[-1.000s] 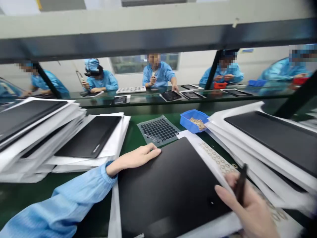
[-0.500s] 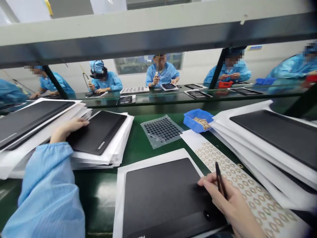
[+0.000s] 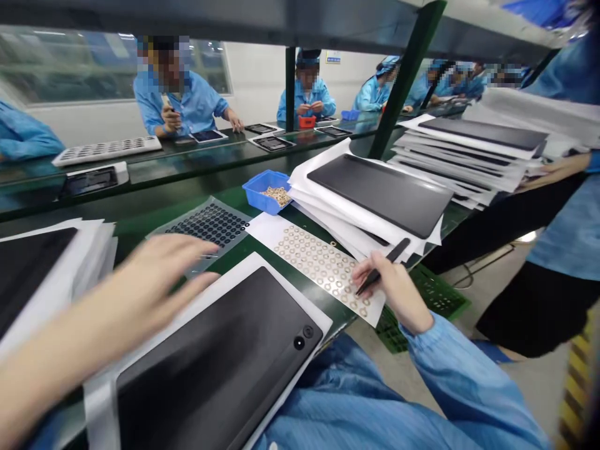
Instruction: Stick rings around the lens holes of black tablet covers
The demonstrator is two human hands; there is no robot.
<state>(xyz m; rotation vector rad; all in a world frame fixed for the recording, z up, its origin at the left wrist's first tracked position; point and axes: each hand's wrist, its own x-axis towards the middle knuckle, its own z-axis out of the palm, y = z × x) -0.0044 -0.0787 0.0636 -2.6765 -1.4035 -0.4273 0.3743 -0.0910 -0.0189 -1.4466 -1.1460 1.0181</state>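
One pile of white sheets (image 3: 96, 250), topped by a dark panel (image 3: 32, 275), stands at the left edge, just past the left grip (image 3: 154, 284). That grip, blurred, is spread — thumb and fingers well apart, palm downward; whether it touches anything beneath it cannot be told. Just beyond its fingertips lies a clear sheet (image 3: 213, 225) with rows of black rings. Below the left grip and to its right, a large black panel (image 3: 215, 362) lies at a slant on a white sheet (image 3: 246, 270) on the green worktop (image 3: 300, 281), two round dark marks in its corner nearest the right grip. Between the two grips, farther off, sits a blue tray (image 3: 260, 203) holding small tan rings. A pale strip (image 3: 319, 262) dotted with tan rings runs from beside that tray to the right grip (image 3: 396, 287). This grip pinches black tweezers (image 3: 398, 250) — tips down at the strip's near end, contact unclear. Beyond it is a second pile (image 3: 328, 215) of white sheets, another dark panel (image 3: 382, 195) uppermost. Below and right of the right grip is a green crate (image 3: 435, 290). Farther right, a co-worker (image 3: 567, 234) in blue stands beside a tall stack (image 3: 464, 169).
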